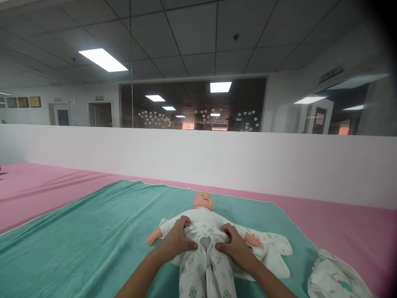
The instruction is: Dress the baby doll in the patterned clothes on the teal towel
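Observation:
A baby doll (204,201) lies on its back with its head away from me, dressed in a white top (198,215) and white printed pants (192,273). My left hand (176,238) grips the pants at the left side of the waist, fingers curled over the fabric and thumb near the front. On the right side, my right hand (236,246) holds the waist in the same way. Between my thumbs, a grey heart-shaped patch (205,243) shows at the crotch. The doll's arms stretch out to both sides.
A white printed garment (276,248) lies spread under the doll's right-hand side. Further right is a crumpled white cloth item (336,275) with coloured prints. A green blanket (93,231) covers a pink sheet (46,182), with a low white wall (186,153) behind.

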### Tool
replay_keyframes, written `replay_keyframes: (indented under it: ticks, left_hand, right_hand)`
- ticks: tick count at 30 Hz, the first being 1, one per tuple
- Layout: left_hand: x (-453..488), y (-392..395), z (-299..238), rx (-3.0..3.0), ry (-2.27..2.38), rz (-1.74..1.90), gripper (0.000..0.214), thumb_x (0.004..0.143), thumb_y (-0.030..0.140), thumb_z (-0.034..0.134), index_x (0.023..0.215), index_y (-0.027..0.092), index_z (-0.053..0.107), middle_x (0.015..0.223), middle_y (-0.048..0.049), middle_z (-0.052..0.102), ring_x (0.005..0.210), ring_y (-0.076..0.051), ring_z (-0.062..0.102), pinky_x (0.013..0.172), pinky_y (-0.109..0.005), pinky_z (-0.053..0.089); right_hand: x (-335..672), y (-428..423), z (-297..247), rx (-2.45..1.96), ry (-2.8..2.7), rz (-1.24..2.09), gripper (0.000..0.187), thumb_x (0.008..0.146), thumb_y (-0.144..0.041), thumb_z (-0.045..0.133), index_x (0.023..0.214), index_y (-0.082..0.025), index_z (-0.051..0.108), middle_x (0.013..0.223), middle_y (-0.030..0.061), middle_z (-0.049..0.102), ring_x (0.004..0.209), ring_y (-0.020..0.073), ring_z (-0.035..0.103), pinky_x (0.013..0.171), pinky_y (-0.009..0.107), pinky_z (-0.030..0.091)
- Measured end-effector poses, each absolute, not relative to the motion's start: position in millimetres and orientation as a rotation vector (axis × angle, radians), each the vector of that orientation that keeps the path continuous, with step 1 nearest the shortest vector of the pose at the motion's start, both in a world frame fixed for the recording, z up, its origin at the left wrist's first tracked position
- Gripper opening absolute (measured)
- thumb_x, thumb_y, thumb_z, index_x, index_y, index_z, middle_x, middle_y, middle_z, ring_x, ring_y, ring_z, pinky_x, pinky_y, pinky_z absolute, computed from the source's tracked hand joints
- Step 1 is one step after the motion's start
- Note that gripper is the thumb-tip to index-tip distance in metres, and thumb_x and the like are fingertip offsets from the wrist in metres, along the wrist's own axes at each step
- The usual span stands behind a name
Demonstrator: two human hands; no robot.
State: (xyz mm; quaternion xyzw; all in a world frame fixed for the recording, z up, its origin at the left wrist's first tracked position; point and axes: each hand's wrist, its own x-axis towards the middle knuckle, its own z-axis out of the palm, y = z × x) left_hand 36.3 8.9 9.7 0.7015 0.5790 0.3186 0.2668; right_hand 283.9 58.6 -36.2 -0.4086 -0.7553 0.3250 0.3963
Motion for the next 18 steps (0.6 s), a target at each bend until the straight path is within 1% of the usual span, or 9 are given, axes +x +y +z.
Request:
replay_keyframes:
  ticks: [2, 5, 9, 11, 13, 14, 15, 16, 18]
  left_hand:
    - [40.9, 6.0, 11.6, 2.005, 1.684, 0.823, 0.041, 0.063, 0.034, 0.065, 0.1, 0.021, 0.052, 0.103, -0.0029, 0.057, 0.094, -0.022, 0.053, 0.075, -0.027, 0.04]
    - [42.2, 2.6, 15.3, 2.21, 1.825, 0.705, 0.024, 0.069, 0.04, 0.061, 0.082, 0.02, 0.061, 0.087, -0.0031, 0.06, 0.086, -0.022, 0.053, 0.071, -0.029, 0.037]
    - [23.6, -7.0, 25.6, 2.336, 1.749, 0.596, 0.032, 0.072, 0.051, 0.057, 0.069, 0.02, 0.063, 0.079, -0.0018, 0.061, 0.08, -0.021, 0.055, 0.071, -0.029, 0.037]
    - [9.5, -18.5, 30.6, 2.305, 1.623, 0.497, 0.036, 0.067, 0.055, 0.061, 0.08, 0.021, 0.065, 0.09, -0.0016, 0.063, 0.087, -0.023, 0.056, 0.076, -0.029, 0.039]
    - [-0.6, -32.9, 30.9, 2.26, 1.475, 0.409, 0.056, 0.058, 0.051, 0.069, 0.106, 0.026, 0.06, 0.11, -0.002, 0.06, 0.101, -0.026, 0.053, 0.082, -0.03, 0.04]
    - [-2.5, -39.9, 28.7, 2.241, 1.435, 0.388, 0.069, 0.053, 0.047, 0.073, 0.116, 0.027, 0.055, 0.118, -0.0023, 0.057, 0.105, -0.028, 0.052, 0.084, -0.03, 0.04]
    - [-2.0, -46.1, 25.0, 2.225, 1.437, 0.386, 0.076, 0.05, 0.043, 0.074, 0.12, 0.027, 0.051, 0.12, -0.003, 0.056, 0.105, -0.028, 0.052, 0.083, -0.03, 0.04]
    - [0.9, -51.0, 20.3, 2.212, 1.492, 0.403, 0.07, 0.051, 0.04, 0.073, 0.117, 0.026, 0.053, 0.116, -0.0036, 0.059, 0.102, -0.029, 0.054, 0.08, -0.031, 0.041]
    - [11.7, -57.0, 10.7, 2.172, 1.657, 0.461, 0.039, 0.061, 0.034, 0.063, 0.098, 0.022, 0.06, 0.1, -0.0049, 0.064, 0.091, -0.028, 0.057, 0.076, -0.033, 0.041]
  right_hand:
    - [282.6, 53.0, -28.6, -1.055, -1.967, 0.656, 0.04, 0.066, -0.052, 0.066, 0.066, -0.02, 0.042, 0.074, -0.0017, 0.044, 0.078, 0.0179, 0.044, 0.074, 0.029, 0.036]
    - [288.6, 47.8, -22.1, -1.026, -2.006, 0.67, 0.041, 0.072, -0.049, 0.061, 0.058, -0.019, 0.036, 0.068, -0.0027, 0.04, 0.069, 0.0148, 0.042, 0.066, 0.026, 0.033]
    - [306.6, 39.7, -19.3, -1.065, -2.007, 0.96, 0.041, 0.077, -0.053, 0.052, 0.057, -0.018, 0.043, 0.057, -0.0047, 0.034, 0.056, 0.0116, 0.035, 0.055, 0.024, 0.028]
    - [314.1, 30.5, -16.3, -1.006, -2.046, 1.055, 0.037, 0.075, -0.054, 0.053, 0.064, -0.018, 0.053, 0.06, -0.0039, 0.042, 0.057, 0.0128, 0.039, 0.057, 0.025, 0.031]
    - [317.9, 18.6, -12.6, -0.928, -2.093, 1.121, 0.034, 0.067, -0.05, 0.063, 0.082, -0.019, 0.06, 0.074, -0.001, 0.055, 0.069, 0.0177, 0.049, 0.064, 0.027, 0.037]
    - [317.9, 12.7, -11.6, -0.902, -2.112, 1.14, 0.041, 0.061, -0.046, 0.069, 0.091, -0.02, 0.061, 0.084, 0.0007, 0.059, 0.078, 0.0211, 0.052, 0.07, 0.029, 0.04]
    - [316.8, 7.4, -11.7, -0.894, -2.126, 1.142, 0.049, 0.055, -0.04, 0.073, 0.098, -0.02, 0.061, 0.091, 0.0021, 0.061, 0.086, 0.0243, 0.054, 0.076, 0.031, 0.04]
    - [314.5, 3.0, -13.4, -0.914, -2.131, 1.119, 0.052, 0.052, -0.035, 0.075, 0.1, -0.021, 0.061, 0.095, 0.0027, 0.062, 0.091, 0.0265, 0.054, 0.079, 0.033, 0.04]
    - [307.9, -2.6, -20.9, -1.008, -2.114, 1.017, 0.038, 0.052, -0.028, 0.072, 0.089, -0.02, 0.065, 0.088, 0.0023, 0.065, 0.089, 0.028, 0.056, 0.079, 0.034, 0.041]
